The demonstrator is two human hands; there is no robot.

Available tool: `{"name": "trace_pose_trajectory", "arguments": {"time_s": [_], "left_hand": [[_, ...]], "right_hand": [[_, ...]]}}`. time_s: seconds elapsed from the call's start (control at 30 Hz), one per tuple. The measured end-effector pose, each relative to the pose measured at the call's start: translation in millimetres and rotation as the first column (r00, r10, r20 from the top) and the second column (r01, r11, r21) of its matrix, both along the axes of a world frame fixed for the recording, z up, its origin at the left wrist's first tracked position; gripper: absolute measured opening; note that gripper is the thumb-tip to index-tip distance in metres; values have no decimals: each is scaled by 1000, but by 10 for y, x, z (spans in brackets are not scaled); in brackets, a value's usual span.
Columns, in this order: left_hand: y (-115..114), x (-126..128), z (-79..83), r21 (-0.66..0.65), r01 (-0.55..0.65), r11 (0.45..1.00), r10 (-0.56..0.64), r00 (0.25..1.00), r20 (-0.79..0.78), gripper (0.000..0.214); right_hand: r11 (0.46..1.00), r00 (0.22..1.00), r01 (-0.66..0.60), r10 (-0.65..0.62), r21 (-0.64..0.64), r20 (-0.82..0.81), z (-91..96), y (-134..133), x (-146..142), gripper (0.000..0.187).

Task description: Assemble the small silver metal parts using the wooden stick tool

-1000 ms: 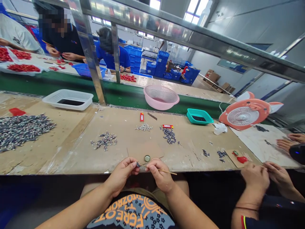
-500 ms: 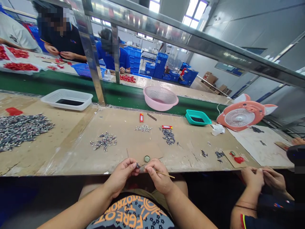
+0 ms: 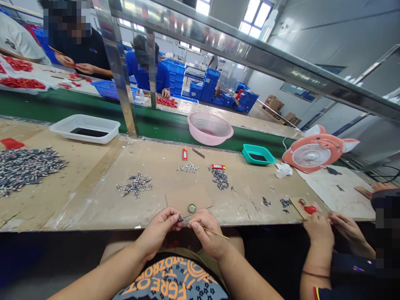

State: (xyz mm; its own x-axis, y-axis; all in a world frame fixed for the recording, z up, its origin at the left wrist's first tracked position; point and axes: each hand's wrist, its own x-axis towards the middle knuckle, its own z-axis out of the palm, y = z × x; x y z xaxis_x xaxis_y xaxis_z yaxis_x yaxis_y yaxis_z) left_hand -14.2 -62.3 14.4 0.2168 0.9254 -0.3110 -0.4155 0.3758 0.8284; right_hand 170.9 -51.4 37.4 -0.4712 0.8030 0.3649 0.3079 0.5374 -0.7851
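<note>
Close to the bench's front edge, my left hand (image 3: 163, 227) is closed, pinching a small dark grey piece (image 3: 180, 218) between thumb and fingers. My right hand (image 3: 210, 236) is wrapped round a thin yellowish stick (image 3: 218, 234), whose back end pokes out to the right. A thin tip shows between the hands near the grey piece; whether it touches cannot be made out. Just beyond my fingers a bottle cap (image 3: 191, 208) lies on a cardboard sheet (image 3: 178, 200). Further back are piles of small grey-and-white pieces (image 3: 136, 184), pale pieces (image 3: 186, 167) and dark pieces (image 3: 221, 178).
A pink basket (image 3: 210, 135), a white tray (image 3: 86, 135) and a green tray (image 3: 258, 157) stand along the back. A big heap of pieces (image 3: 28, 171) lies left. On the right are an orange fan (image 3: 312, 156) and a co-worker's hands (image 3: 321, 229). Metal posts (image 3: 120, 83) rise ahead.
My right hand and the stick have shifted very slightly; my left hand keeps its pinch. At right, the co-worker's hands have moved left and up, nearer the bench edge.
</note>
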Motion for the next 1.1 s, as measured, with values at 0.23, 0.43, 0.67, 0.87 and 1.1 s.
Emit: {"name": "trace_pose_trajectory", "arguments": {"time_s": [0.23,0.43,0.67,0.87,1.1], "left_hand": [[4,5,-23,-1,-12,1000,12,1000,29,16],[7,1,-9,-19,-13,1000,13,999,35,17],[19,-3,-8,-31,-2,1000,3,1000,22,17],[17,-11,-26,-22,19,1000,-19,1000,8,18],[9,-14,-29,5,36,999,-36,999,-15,16]], "right_hand": [[991,990,128,-130,42,62,-117,125,147,20],[981,973,180,-189,78,135,-229,198,196,20],[996,995,73,-76,-47,-72,5,28,86,25],[999,998,46,-47,-12,-38,44,48,-10,28],[999,999,52,-52,-15,-16,12,77,-30,29]]}}
